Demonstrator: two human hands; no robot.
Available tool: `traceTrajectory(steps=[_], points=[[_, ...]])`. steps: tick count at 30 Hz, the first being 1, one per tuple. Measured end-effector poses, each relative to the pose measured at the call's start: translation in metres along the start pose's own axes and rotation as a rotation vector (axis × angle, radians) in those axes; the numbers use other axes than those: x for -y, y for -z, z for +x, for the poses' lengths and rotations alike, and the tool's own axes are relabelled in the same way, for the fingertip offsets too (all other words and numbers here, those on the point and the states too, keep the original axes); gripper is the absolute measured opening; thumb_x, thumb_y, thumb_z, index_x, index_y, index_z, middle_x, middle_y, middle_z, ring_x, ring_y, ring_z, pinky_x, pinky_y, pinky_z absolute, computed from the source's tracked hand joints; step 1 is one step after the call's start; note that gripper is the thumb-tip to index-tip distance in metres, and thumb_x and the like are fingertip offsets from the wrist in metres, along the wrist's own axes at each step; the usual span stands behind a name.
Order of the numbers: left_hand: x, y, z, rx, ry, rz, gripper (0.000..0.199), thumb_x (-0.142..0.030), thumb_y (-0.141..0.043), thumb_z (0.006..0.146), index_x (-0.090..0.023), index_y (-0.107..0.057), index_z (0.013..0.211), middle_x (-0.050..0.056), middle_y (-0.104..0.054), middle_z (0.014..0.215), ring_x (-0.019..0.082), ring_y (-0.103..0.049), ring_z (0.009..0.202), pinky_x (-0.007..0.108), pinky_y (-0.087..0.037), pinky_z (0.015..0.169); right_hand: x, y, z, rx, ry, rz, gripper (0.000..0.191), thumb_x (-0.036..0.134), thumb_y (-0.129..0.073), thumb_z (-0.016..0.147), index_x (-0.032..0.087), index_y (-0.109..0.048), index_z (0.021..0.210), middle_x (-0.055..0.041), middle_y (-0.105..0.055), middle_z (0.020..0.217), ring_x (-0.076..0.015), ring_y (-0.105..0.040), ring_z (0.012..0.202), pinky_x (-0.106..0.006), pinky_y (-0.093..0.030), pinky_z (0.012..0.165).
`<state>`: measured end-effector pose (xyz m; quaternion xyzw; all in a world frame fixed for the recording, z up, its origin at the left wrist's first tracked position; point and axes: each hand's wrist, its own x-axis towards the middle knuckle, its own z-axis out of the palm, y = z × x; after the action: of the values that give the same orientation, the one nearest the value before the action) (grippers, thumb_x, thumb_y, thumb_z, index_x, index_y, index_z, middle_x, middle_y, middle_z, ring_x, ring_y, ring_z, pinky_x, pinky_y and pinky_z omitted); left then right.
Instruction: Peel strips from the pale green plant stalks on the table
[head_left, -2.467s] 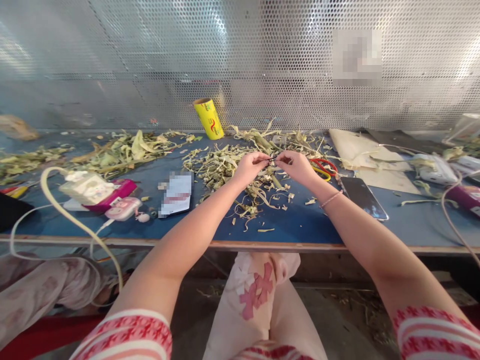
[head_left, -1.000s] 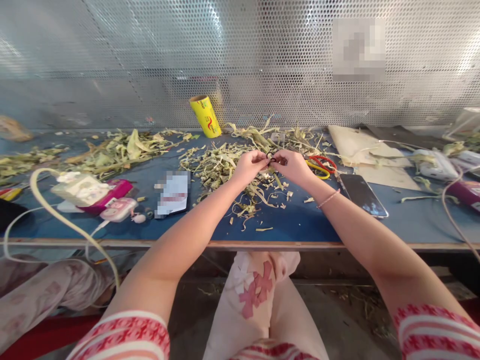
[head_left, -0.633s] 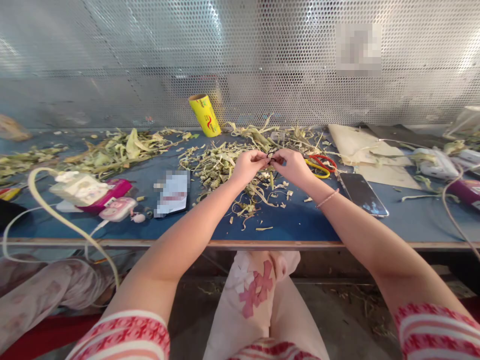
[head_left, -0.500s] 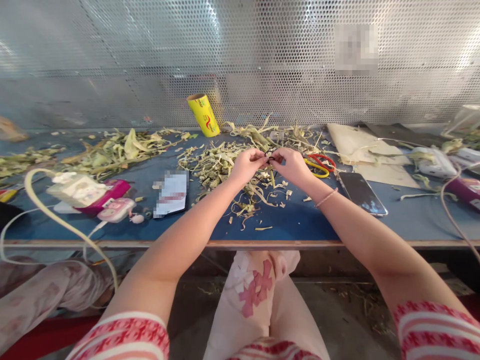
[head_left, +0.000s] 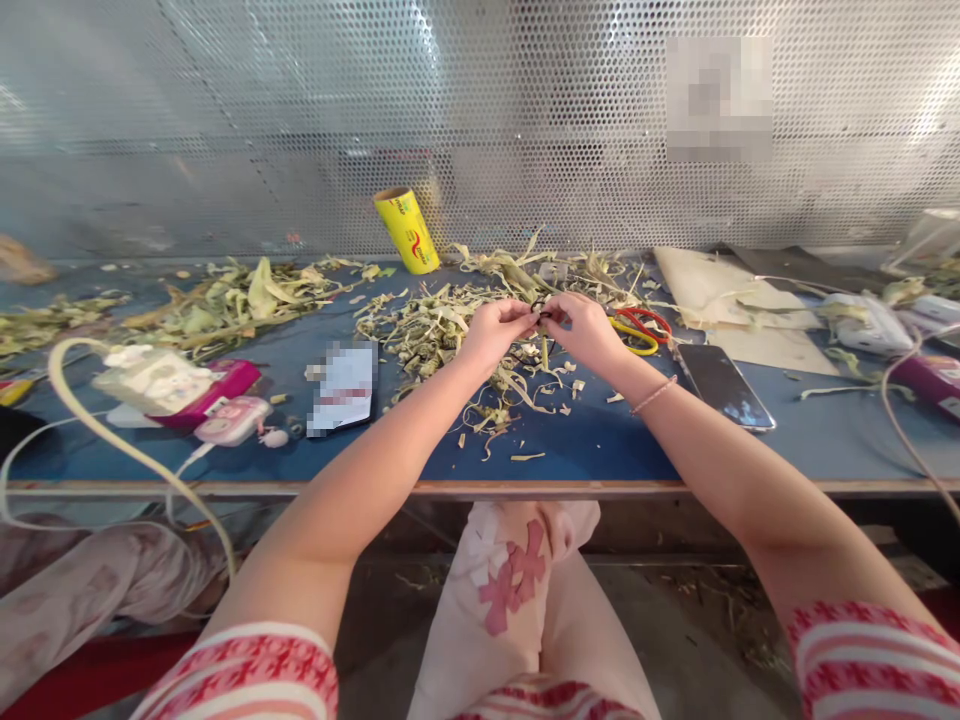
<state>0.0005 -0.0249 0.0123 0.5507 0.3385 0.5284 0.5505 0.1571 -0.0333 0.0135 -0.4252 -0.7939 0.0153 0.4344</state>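
Note:
Above a pile of pale green dried plant pieces, my left hand and my right hand meet fingertip to fingertip. Both pinch at a small dark item, too small to make out, which lies between them. The fingers of each hand are pressed together. Just right of my right hand are red and yellow loops, perhaps handles. Long dry leaf strips lie behind the hands, and loose scraps are scattered in front of them.
A yellow tube stands tilted by the perforated metal panel. Phones lie at left and right. More leaves, a cabled device and cardboard are on the blue table. Another person's leg shows at lower left.
The hands have barely moved and remain together. The thin green piece that hung beneath the fingers is no longer seen in the same place; a darker strand shows there.

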Motion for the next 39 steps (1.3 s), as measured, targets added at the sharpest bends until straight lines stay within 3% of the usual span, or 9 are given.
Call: traceTrajectory(steps=[10, 18, 25, 31, 34, 39], points=[[0.001, -0.001, 0.0, 0.011, -0.02, 0.059, 0.012, -0.015, -0.069, 0.072, -0.014, -0.057, 0.071, -0.004, -0.058, 0.061, 0.005, -0.057, 0.06, 0.023, -0.048, 0.069, -0.001, 0.001, -0.001, 0.059, 0.005, -0.061, 0.004, 0.017, -0.055, 0.077, 0.02, -0.053, 0.078, -0.005, -0.06, 0.078, -0.0193, -0.054, 0.078, -0.034, -0.044, 0.077], [-0.006, -0.005, -0.003, -0.001, 0.066, 0.03, 0.007, -0.016, -0.059, 0.081, -0.013, -0.058, 0.075, 0.0, -0.062, 0.064, 0.008, -0.06, 0.062, 0.025, -0.051, 0.069, -0.002, 0.0, -0.001, 0.063, 0.001, -0.093, 0.004, 0.017, -0.051, 0.078, 0.02, -0.05, 0.082, -0.0081, -0.06, 0.083, -0.0218, -0.054, 0.083, -0.037, -0.044, 0.079], [-0.009, -0.005, -0.007, 0.024, 0.204, -0.084, 0.009, -0.004, -0.061, 0.074, -0.012, -0.06, 0.074, 0.001, -0.063, 0.064, 0.008, -0.062, 0.061, 0.026, -0.053, 0.071, -0.002, 0.001, -0.002, 0.05, 0.049, -0.081, 0.008, 0.016, -0.05, 0.079, 0.021, -0.045, 0.08, -0.0065, -0.058, 0.082, -0.0204, -0.054, 0.082, -0.037, -0.045, 0.078], [-0.009, -0.003, -0.006, 0.02, 0.243, -0.092, 0.008, -0.005, -0.062, 0.075, -0.013, -0.063, 0.073, 0.001, -0.064, 0.063, 0.008, -0.061, 0.06, 0.028, -0.054, 0.072, -0.003, 0.001, -0.003, 0.057, 0.083, -0.056, 0.004, 0.018, -0.049, 0.081, 0.022, -0.047, 0.082, -0.006, -0.058, 0.082, -0.0193, -0.052, 0.081, -0.035, -0.044, 0.076], [-0.008, -0.002, -0.004, 0.008, 0.185, -0.032, 0.007, -0.006, -0.063, 0.074, -0.013, -0.063, 0.073, 0.0, -0.063, 0.064, 0.008, -0.06, 0.061, 0.028, -0.053, 0.072, -0.003, 0.0, -0.003, 0.044, 0.05, -0.032, 0.004, 0.019, -0.05, 0.08, 0.022, -0.048, 0.082, -0.0051, -0.058, 0.081, -0.0187, -0.052, 0.079, -0.034, -0.044, 0.075], [0.0, 0.002, 0.002, 0.0, -0.099, 0.259, 0.004, -0.011, -0.063, 0.072, -0.013, -0.064, 0.074, -0.001, -0.062, 0.064, 0.009, -0.057, 0.061, 0.026, -0.049, 0.068, -0.002, -0.002, -0.002, 0.039, -0.035, 0.033, 0.003, 0.021, -0.052, 0.079, 0.02, -0.049, 0.08, -0.0035, -0.058, 0.078, -0.0164, -0.051, 0.076, -0.032, -0.044, 0.072]])
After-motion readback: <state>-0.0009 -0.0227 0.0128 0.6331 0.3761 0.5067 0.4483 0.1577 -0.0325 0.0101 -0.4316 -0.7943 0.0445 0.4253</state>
